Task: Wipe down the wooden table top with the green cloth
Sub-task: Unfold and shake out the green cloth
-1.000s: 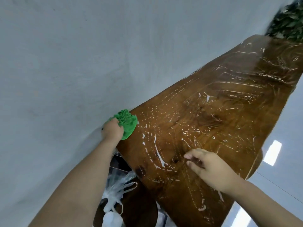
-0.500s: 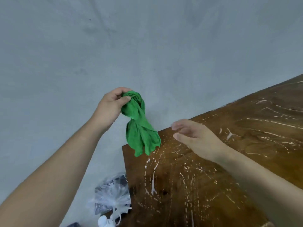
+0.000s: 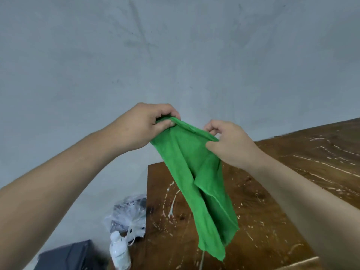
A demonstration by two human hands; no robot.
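The green cloth (image 3: 200, 178) hangs in the air above the near corner of the wooden table top (image 3: 272, 201), held up by its top edge. My left hand (image 3: 144, 125) pinches the cloth's upper left corner. My right hand (image 3: 229, 143) grips the top edge a short way to the right. The cloth drapes down loosely and does not touch the wood. The dark brown table top is streaked with white smears and droplets.
A grey wall (image 3: 175, 55) runs close behind the table's left edge. Below that edge sit a clear plastic bag (image 3: 128, 215), a white bottle (image 3: 118, 250) and a dark box (image 3: 72, 256).
My left hand lifted the bunched cloth off the table's edge into the air. My right hand left the table top and took hold of the cloth, which now hangs spread between both hands.
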